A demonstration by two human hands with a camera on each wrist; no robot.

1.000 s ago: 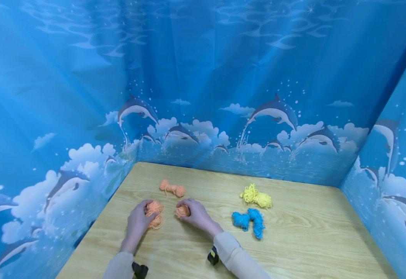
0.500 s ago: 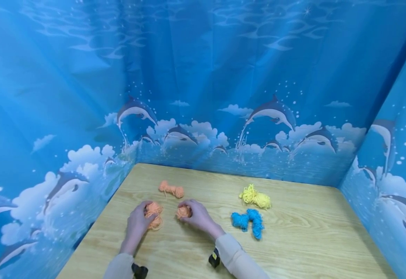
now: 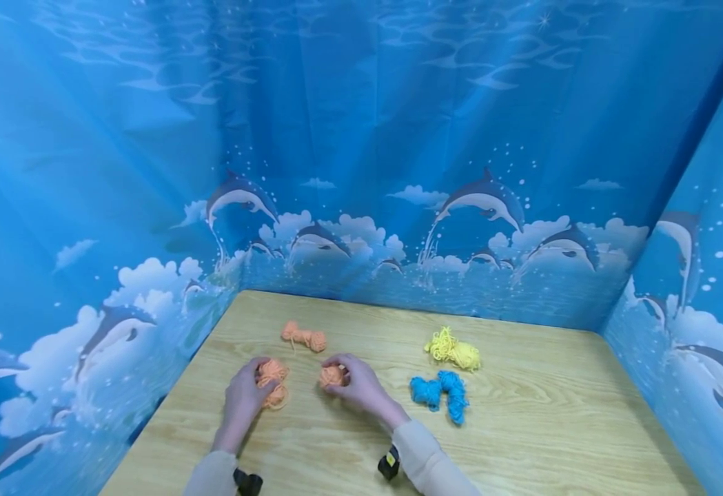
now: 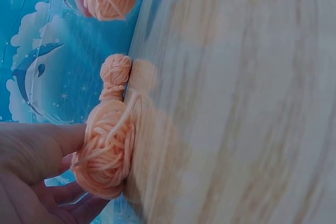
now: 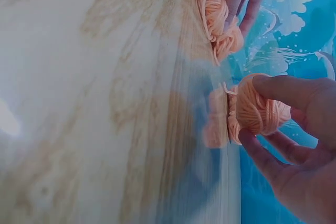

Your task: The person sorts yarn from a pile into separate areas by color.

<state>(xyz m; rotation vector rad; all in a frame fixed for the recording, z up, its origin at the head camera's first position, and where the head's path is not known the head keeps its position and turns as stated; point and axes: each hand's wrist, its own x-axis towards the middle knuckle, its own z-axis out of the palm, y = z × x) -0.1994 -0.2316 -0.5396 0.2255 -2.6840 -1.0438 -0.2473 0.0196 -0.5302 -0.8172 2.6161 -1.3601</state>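
Observation:
My left hand point(image 3: 245, 391) grips a bundle of peach yarn point(image 4: 106, 148) from its left side, thumb and fingers on either side of it, down on the table. Loose strands loop off that bundle. A small ball of peach yarn point(image 5: 258, 106) is pinched between the thumb and fingers of my right hand point(image 3: 356, 382); the right wrist view shows it lifted off the tabletop. Behind both hands lies another peach yarn skein point(image 3: 304, 337), narrow in the middle with a thicker end on each side.
To the right on the wooden table point(image 3: 541, 413) lie a yellow yarn bundle point(image 3: 454, 349) and a bent blue yarn skein point(image 3: 440, 394) in front of it. A blue curtain point(image 3: 349, 138) printed with dolphins hangs along the table's back and sides.
My right hand has moved slightly to the right with the small peach yarn ball, widening the gap to the left bundle. The left hand keeps its grip in place.

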